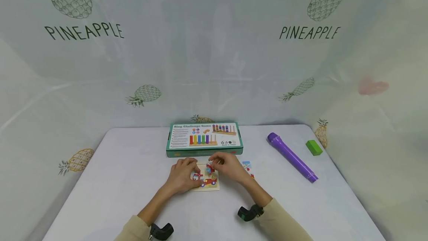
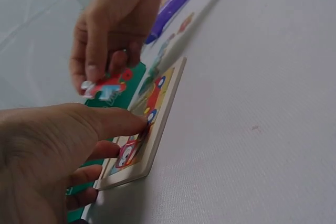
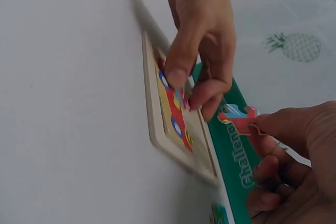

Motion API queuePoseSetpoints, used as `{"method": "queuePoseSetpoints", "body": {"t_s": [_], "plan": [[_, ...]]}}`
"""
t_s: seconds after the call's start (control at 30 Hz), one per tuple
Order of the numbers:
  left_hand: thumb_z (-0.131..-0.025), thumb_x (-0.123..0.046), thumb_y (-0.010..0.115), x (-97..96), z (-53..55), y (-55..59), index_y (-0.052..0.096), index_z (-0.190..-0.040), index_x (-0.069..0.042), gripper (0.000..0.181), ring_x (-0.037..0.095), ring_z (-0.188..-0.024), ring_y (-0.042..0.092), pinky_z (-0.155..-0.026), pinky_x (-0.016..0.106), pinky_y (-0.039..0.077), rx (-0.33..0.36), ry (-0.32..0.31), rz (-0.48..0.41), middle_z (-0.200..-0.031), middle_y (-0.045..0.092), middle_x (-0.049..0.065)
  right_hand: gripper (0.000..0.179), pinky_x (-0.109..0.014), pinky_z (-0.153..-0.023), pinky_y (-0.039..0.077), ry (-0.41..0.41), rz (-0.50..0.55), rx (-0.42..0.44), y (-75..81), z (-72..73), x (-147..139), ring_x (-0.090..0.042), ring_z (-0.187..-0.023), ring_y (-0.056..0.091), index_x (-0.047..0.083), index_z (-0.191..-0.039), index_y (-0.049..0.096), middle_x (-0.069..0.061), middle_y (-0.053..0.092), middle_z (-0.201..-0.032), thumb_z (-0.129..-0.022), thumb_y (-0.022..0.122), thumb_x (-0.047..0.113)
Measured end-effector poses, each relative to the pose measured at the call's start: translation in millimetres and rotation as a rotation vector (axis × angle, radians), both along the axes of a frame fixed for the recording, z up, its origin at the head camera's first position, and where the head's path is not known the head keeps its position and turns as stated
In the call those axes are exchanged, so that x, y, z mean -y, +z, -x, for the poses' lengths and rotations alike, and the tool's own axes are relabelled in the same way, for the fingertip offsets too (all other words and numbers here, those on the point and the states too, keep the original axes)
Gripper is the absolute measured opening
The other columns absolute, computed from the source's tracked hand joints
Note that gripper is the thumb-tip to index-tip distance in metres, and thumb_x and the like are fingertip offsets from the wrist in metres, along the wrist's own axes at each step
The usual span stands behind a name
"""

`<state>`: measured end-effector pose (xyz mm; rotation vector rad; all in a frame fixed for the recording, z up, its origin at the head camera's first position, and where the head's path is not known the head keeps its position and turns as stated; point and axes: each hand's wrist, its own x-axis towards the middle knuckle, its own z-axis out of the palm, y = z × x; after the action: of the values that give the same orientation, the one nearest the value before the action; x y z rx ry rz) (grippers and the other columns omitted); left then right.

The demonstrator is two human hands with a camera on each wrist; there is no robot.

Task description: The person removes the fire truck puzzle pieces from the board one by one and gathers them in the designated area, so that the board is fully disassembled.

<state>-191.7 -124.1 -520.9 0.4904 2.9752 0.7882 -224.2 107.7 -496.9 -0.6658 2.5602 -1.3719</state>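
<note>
A wooden jigsaw puzzle board [image 1: 214,188] with a red vehicle picture lies on the table. My left hand [image 1: 182,176] reaches over its left side. In the left wrist view, its thumb and forefinger pinch a red and white puzzle piece [image 2: 126,153] lying at the board, the other fingers along the far edge. My right hand [image 1: 229,166] is above the board's upper right and pinches a red and blue puzzle piece [image 3: 239,118] between thumb and fingertips. That piece is held clear of the board, tilted. Fingers partly hide both pieces.
A green and white Ring Challenge Game box [image 1: 204,137] lies just behind the board. Right of my right hand is a colourful picture piece [image 1: 246,166], partly covered by the wrist. Farther right are a purple tube [image 1: 292,157] and a green block [image 1: 314,147].
</note>
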Motion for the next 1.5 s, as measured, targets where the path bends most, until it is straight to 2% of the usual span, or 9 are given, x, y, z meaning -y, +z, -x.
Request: {"method": "queuePoseSetpoints", "body": {"t_s": [0.17,0.33,0.43,0.57,0.7,0.93,1.2,1.5], "plan": [[-0.075,-0.046,0.084,1.8,0.3,1.8,0.068,-0.094,-0.026,0.032,0.036,-0.125,0.043,-0.102,0.064,0.032,0.006,0.006,-0.019,-0.137,0.056,0.005,0.016,-0.027,-0.064,0.052,-0.033,-0.02,0.041,3.0,2.6,-19.7,-0.013,-0.076,0.061,0.016,-0.111,0.072,0.005,0.067,-0.088,-0.095,0.068,0.019],[-0.075,-0.045,0.084,2.0,-2.3,2.2,0.069,-0.094,-0.025,0.031,0.037,-0.126,0.044,-0.103,0.063,0.031,0.001,0.007,-0.021,-0.137,0.056,0.006,0.02,-0.027,-0.064,0.051,-0.063,-0.058,0.023,8.9,1.3,-45.0,-0.015,-0.077,0.062,0.011,-0.112,0.072,0.005,0.068,-0.088,-0.094,0.071,0.019],[-0.076,-0.043,0.084,2.0,-4.4,2.5,0.069,-0.094,-0.024,0.03,0.037,-0.126,0.044,-0.103,0.064,0.03,-0.002,0.01,-0.036,-0.137,0.057,0.007,0.016,-0.028,-0.063,0.05,-0.083,-0.098,0.021,12.2,-0.6,-59.5,-0.015,-0.075,0.061,0.011,-0.107,0.072,0.005,0.068,-0.086,-0.093,0.072,0.018],[-0.076,-0.042,0.084,2.2,-6.3,2.2,0.069,-0.095,-0.024,0.03,0.037,-0.125,0.044,-0.102,0.064,0.031,-0.013,0.015,-0.041,-0.137,0.057,0.007,0.01,-0.028,-0.06,0.049,-0.096,-0.15,0.052,10.0,-2.3,-75.6,-0.015,-0.07,0.059,0.012,-0.101,0.071,0.005,0.066,-0.081,-0.092,0.072,0.016],[-0.076,-0.043,0.083,2.6,-6.2,0.0,0.069,-0.095,-0.025,0.03,0.036,-0.125,0.044,-0.102,0.064,0.031,-0.017,0.017,-0.039,-0.136,0.057,0.006,0.008,-0.028,-0.059,0.048,-0.071,-0.196,0.078,2.6,-3.6,-86.4,-0.014,-0.067,0.059,0.011,-0.099,0.071,0.004,0.065,-0.077,-0.091,0.071,0.014],[-0.075,-0.045,0.083,2.5,-4.7,-4.0,0.069,-0.095,-0.026,0.031,0.035,-0.124,0.044,-0.102,0.064,0.032,-0.023,0.016,-0.028,-0.137,0.057,0.006,0.006,-0.028,-0.063,0.048,-0.06,-0.24,0.076,-5.9,-6.3,-92.6,-0.012,-0.073,0.058,0.014,-0.097,0.071,0.007,0.065,-0.078,-0.091,0.071,0.016],[-0.075,-0.045,0.083,2.1,-4.3,-5.5,0.069,-0.095,-0.025,0.031,0.035,-0.124,0.044,-0.101,0.064,0.032,-0.033,0.011,-0.033,-0.136,0.057,0.006,0.005,-0.029,-0.058,0.046,-0.059,-0.212,0.082,-8.6,-6.4,-90.1,-0.014,-0.071,0.057,0.014,-0.096,0.072,0.005,0.064,-0.078,-0.092,0.07,0.015],[-0.076,-0.045,0.083,1.8,-4.3,-6.6,0.069,-0.096,-0.025,0.031,0.035,-0.124,0.044,-0.102,0.064,0.032,-0.038,0.0,-0.036,-0.137,0.057,0.006,0.005,-0.029,-0.057,0.046,-0.085,-0.245,0.071,-11.2,-5.1,-89.5,-0.013,-0.07,0.056,0.016,-0.095,0.071,0.005,0.063,-0.078,-0.091,0.07,0.014]]}}
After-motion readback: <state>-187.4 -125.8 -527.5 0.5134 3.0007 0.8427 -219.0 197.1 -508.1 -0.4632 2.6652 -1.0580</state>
